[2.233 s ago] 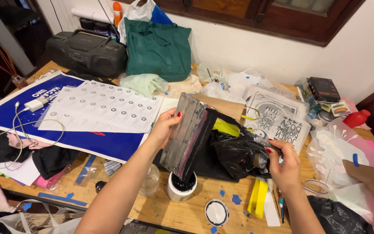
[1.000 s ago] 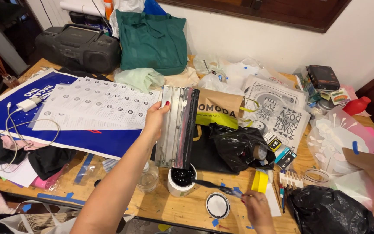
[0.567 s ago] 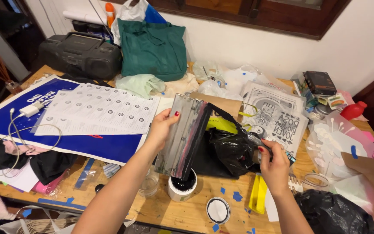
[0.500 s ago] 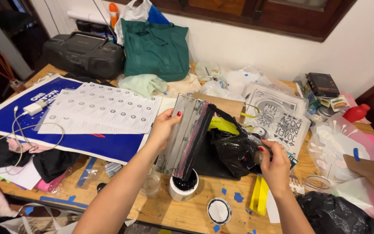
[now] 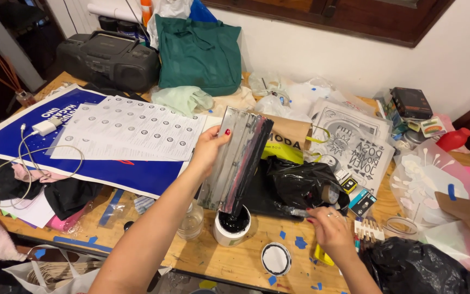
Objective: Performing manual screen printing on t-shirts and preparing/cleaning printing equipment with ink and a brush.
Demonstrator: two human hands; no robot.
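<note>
I keep the long metal squeegee [image 5: 236, 158] tilted, its inky lower edge over the white ink tub [image 5: 232, 228], my left hand [image 5: 211, 148] clamped on its upper edge. My right hand [image 5: 330, 231] has dropped back from the black bag [image 5: 300, 182] behind the tub and now pinches a thin dark tool [image 5: 295, 213] right of the tub, so scraping can continue. The tub's lid [image 5: 276, 258] lies just right of it.

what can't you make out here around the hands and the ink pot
- Head view: the lower end of the squeegee dips into the pot, so its edge is hidden by black ink.
- The tool in the right hand is blurred; its kind is unclear.
- The left hand grip: fingers behind the squeegee are hidden.
- Contents of the black bag are hidden by its folds.
</note>
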